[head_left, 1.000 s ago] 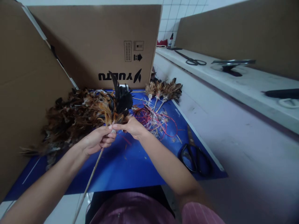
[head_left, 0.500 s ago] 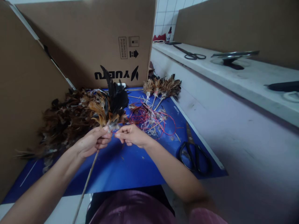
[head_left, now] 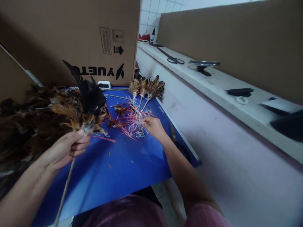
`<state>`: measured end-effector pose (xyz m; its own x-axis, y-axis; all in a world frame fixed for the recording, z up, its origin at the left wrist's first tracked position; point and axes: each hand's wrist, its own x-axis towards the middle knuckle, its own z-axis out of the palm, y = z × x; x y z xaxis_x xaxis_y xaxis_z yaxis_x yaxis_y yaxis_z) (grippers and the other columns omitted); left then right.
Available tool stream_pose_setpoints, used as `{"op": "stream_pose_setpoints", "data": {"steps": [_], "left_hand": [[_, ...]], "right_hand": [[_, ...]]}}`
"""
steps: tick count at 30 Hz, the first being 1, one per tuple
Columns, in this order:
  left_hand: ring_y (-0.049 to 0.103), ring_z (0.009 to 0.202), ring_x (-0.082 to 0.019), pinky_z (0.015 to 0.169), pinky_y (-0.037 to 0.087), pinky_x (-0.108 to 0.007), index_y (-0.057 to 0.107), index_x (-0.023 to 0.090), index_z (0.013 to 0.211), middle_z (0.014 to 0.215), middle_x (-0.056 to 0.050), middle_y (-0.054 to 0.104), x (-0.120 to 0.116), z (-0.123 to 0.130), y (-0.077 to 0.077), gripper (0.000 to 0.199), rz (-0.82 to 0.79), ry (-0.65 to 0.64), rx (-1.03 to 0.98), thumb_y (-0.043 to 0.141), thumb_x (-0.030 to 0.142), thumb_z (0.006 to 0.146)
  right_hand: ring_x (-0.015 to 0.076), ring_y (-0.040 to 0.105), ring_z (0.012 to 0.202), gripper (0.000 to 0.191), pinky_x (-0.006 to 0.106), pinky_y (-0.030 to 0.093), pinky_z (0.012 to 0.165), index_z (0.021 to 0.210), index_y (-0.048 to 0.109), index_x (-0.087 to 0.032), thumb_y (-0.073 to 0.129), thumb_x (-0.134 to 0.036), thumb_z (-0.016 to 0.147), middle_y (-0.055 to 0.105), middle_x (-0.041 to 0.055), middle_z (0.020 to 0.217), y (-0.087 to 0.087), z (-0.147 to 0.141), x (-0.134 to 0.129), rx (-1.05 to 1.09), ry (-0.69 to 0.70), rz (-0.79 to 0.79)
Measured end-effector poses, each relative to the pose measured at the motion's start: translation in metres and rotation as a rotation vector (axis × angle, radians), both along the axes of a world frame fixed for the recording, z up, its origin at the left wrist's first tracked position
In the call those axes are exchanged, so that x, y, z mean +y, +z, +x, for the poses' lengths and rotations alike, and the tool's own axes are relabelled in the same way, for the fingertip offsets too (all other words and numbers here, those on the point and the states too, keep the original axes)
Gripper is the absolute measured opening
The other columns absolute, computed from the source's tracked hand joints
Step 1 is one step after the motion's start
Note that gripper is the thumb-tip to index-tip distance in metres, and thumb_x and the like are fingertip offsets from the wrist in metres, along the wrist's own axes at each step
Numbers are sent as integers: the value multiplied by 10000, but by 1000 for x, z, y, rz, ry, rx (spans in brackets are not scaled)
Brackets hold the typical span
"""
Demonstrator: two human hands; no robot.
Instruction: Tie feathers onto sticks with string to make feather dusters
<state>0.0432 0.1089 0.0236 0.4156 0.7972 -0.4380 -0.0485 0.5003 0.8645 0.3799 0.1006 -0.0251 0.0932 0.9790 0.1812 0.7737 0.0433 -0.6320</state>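
Note:
My left hand [head_left: 71,146] is closed around the neck of a feather duster, where brown and black feathers [head_left: 88,94] meet a thin stick [head_left: 65,190]. A short pink-red strip [head_left: 104,138] trails to the right from its fingers. My right hand [head_left: 152,126] is over the right side of a tangle of red and white strips [head_left: 126,121], fingers pinched together. What its fingertips hold, if anything, is too small to make out. Large scissors [head_left: 174,134] lie partly hidden behind my right forearm.
Loose brown feathers [head_left: 26,123] heap up on the left. Three small feather dusters [head_left: 144,90] lie at the back of the blue table [head_left: 118,170]. A cardboard box [head_left: 78,34] stands behind. Along the right, a ledge [head_left: 213,83] holds another pair of scissors [head_left: 172,59].
My right hand has moved right, away from the duster's neck, to the strip tangle. My left hand still grips the duster. The whole view has swung to the right.

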Motion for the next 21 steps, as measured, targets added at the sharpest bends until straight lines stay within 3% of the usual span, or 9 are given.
{"op": "stream_pose_setpoints", "data": {"steps": [3, 8, 11, 14, 18, 20, 21], "left_hand": [[83, 500, -47, 398, 73, -187, 404, 174, 587, 585, 61, 188, 5, 0, 2, 425, -9, -1, -2, 698, 445, 732], [98, 514, -61, 414, 78, -198, 447, 175, 612, 592, 55, 192, 11, 6, 4, 350, 27, -19, -22, 665, 398, 769], [92, 510, -58, 409, 74, -197, 441, 177, 611, 593, 58, 184, 14, 12, 5, 359, 39, -27, -35, 674, 407, 760], [98, 503, -53, 403, 78, -192, 416, 180, 605, 602, 57, 177, 17, 15, 5, 384, 37, -38, -49, 682, 413, 755], [105, 497, -45, 398, 74, -184, 421, 173, 607, 604, 58, 188, 22, 18, 1, 388, 26, -38, -59, 700, 407, 738], [109, 496, -43, 396, 77, -180, 460, 166, 632, 604, 57, 205, 25, 20, -3, 344, 22, -39, -64, 690, 395, 749], [107, 494, -42, 395, 75, -178, 471, 164, 640, 602, 57, 211, 27, 22, -5, 333, 21, -46, -67, 681, 395, 757]], "right_hand": [[178, 636, 810, 161, 252, 424, 703, 906, 693, -204, 558, -232, 823, 698, 49, 876, 1, 26, 13, -188, -241, -77], [272, 593, 1076, 288, 343, 435, 885, 1089, 640, -139, 584, -242, 826, 614, 179, 1159, -4, 44, 34, -322, -411, -220], [296, 592, 1091, 222, 368, 434, 902, 1010, 653, -77, 582, -155, 814, 608, 235, 1148, -10, 51, 43, -285, -430, -240], [270, 634, 1012, 116, 351, 455, 873, 846, 665, -78, 556, -100, 813, 672, 211, 1001, -8, 61, 47, -191, -419, -239], [173, 670, 812, 79, 271, 509, 741, 797, 627, -123, 583, -179, 831, 707, 103, 832, 15, 68, 38, -4, -378, -192], [125, 659, 707, 93, 244, 522, 674, 802, 590, -141, 596, -228, 835, 699, 68, 805, 37, 66, 27, 204, -332, -140], [114, 649, 670, 112, 245, 524, 650, 788, 571, -147, 635, -238, 808, 692, 62, 794, 50, 64, 21, 403, -289, -93]]}}
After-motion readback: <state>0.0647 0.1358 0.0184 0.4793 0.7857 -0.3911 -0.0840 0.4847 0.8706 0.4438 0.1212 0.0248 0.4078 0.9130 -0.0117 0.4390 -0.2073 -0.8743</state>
